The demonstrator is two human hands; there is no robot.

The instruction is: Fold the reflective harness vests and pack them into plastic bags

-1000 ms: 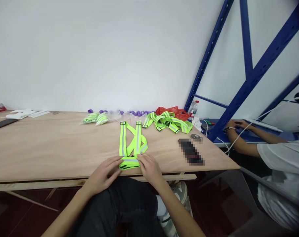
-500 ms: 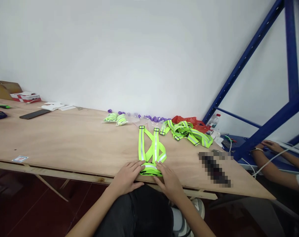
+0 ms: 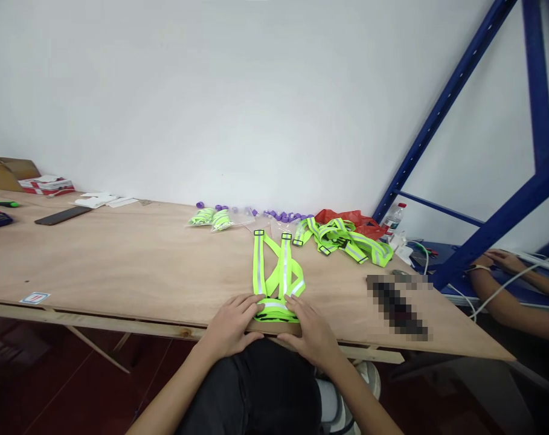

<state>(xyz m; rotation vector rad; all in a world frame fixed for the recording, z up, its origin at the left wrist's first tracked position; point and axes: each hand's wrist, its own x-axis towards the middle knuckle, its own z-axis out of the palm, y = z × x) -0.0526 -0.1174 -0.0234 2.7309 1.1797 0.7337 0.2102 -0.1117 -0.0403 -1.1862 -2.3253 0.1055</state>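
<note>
A neon-yellow reflective vest [image 3: 284, 266] made of straps lies flat in front of me, its two shoulder straps with black buckles pointing away. Its waist strap [image 3: 274, 311] is bunched in layers at the table's near edge. My left hand [image 3: 232, 323] rests at the left end of these layers, fingertips on them and thumb spread toward me. On the right end lie the outstretched fingers of my right hand [image 3: 311, 329], its thumb also apart. Both palms face down.
More yellow straps [image 3: 346, 238] lie in a heap by a red plastic bag [image 3: 353, 222] and a bottle [image 3: 394, 219]. Bagged vests [image 3: 211, 219] and purple rolls [image 3: 283, 216] line the wall. A blue metal frame [image 3: 491, 241] stands right; behind it are another person's hands [image 3: 500, 260].
My right thumb has shifted slightly left, toward the middle of the table edge. The view has turned a little; the vest lies as before under my fingers.
</note>
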